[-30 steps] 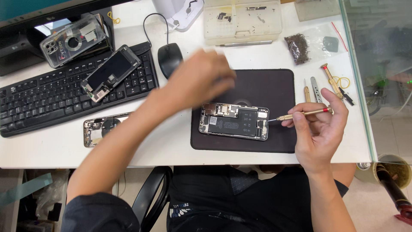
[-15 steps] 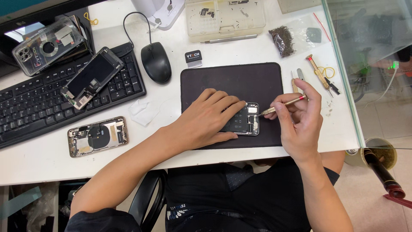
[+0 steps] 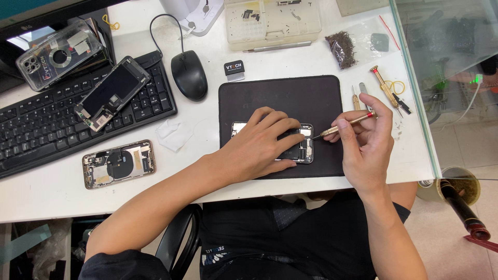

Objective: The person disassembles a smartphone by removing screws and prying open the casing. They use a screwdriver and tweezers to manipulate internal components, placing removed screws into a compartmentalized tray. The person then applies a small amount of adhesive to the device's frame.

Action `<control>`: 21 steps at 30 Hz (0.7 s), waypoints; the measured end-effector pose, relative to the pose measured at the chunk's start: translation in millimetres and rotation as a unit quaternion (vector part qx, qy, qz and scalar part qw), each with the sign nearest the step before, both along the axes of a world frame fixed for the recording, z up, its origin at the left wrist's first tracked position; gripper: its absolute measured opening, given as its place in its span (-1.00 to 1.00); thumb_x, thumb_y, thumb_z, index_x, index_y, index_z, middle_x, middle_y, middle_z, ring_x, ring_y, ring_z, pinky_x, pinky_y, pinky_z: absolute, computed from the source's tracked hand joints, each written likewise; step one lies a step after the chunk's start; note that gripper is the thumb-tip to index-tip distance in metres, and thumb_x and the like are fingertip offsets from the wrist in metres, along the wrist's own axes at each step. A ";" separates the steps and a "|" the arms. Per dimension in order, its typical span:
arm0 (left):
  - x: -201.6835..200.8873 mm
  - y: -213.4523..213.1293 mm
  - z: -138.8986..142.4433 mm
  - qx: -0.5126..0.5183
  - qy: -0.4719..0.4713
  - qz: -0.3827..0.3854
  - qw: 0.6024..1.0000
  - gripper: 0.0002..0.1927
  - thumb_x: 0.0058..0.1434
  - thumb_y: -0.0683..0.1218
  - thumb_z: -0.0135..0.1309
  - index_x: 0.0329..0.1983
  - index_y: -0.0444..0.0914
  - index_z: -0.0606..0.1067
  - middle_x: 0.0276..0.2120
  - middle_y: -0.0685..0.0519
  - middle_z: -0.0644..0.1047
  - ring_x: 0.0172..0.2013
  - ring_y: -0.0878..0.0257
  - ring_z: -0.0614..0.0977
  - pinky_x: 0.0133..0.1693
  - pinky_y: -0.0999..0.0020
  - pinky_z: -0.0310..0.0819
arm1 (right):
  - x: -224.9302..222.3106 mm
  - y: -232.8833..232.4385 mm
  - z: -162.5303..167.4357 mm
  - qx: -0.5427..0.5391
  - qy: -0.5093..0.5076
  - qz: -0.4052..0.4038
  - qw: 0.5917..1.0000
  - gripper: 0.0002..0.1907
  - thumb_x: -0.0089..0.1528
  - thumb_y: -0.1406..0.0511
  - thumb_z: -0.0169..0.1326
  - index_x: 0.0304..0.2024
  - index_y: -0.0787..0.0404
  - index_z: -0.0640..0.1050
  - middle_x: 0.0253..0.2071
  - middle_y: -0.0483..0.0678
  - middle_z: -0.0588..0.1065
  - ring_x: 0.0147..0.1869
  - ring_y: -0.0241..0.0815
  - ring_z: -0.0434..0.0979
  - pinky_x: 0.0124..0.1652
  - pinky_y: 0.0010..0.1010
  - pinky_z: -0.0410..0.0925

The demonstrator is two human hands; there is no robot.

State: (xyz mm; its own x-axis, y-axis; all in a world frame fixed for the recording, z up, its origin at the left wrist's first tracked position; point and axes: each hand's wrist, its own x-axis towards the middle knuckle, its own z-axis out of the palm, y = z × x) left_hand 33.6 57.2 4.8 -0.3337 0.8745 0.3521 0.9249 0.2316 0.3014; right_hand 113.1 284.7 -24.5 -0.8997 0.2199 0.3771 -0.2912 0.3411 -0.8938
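White surface (image 3: 290,62) carries a black keyboard (image 3: 46,129), and nearer the person a dark mat (image 3: 280,96). On the mat lies the opened phone (image 3: 303,150), pinned flat under the left hand (image 3: 262,148), whose fingers spread over its body without clenching. The right hand (image 3: 365,140) has its fingers pinched round a slim brass screwdriver (image 3: 345,124), tip at the phone's right edge. Good work here likely calls for a steady press, the driver square to the screw, and light turns.

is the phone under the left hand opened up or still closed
Opened up: the phone on the dark mat shows bare internal parts beside the left hand.
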 end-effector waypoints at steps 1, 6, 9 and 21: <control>0.1 0.6 -0.3 0.001 0.002 -0.002 1.000 -0.47 0.15 0.08 0.29 0.09 -0.32 0.55 0.09 -0.12 0.50 0.16 -0.01 0.45 0.23 -0.03 0.22 | 0.2 0.0 0.3 -0.001 -0.004 0.001 1.000 -0.53 0.49 0.46 -0.02 0.39 0.37 0.15 -0.16 0.08 0.53 -0.17 -0.21 0.63 -0.11 -0.44 0.55; 2.5 2.2 -2.8 -0.010 0.016 -0.008 1.000 -0.54 0.17 0.07 0.28 0.02 -0.32 0.60 0.05 -0.12 0.51 0.14 0.00 0.45 0.25 -0.04 0.22 | 0.9 -0.5 0.6 -0.004 -0.015 0.007 1.000 -0.54 0.47 0.46 -0.01 0.36 0.39 0.16 -0.16 0.09 0.53 -0.17 -0.20 0.63 -0.12 -0.43 0.55; 2.5 3.4 -4.1 -0.004 0.015 -0.011 1.000 -0.54 0.17 0.07 0.27 0.00 -0.33 0.61 0.04 -0.12 0.52 0.14 0.00 0.46 0.25 -0.04 0.22 | 0.5 0.8 1.0 -0.029 -0.017 0.013 0.999 -0.54 0.46 0.46 -0.01 0.35 0.39 0.17 -0.16 0.09 0.54 -0.18 -0.19 0.64 -0.13 -0.44 0.55; 1.6 4.7 -3.7 -0.002 0.012 -0.013 1.000 -0.54 0.19 0.07 0.26 0.00 -0.35 0.60 0.03 -0.10 0.52 0.12 0.01 0.46 0.25 -0.02 0.23 | 0.7 -0.3 3.3 -0.010 -0.024 -0.006 1.000 -0.57 0.46 0.47 -0.02 0.33 0.39 0.19 -0.17 0.09 0.54 -0.19 -0.20 0.64 -0.14 -0.44 0.56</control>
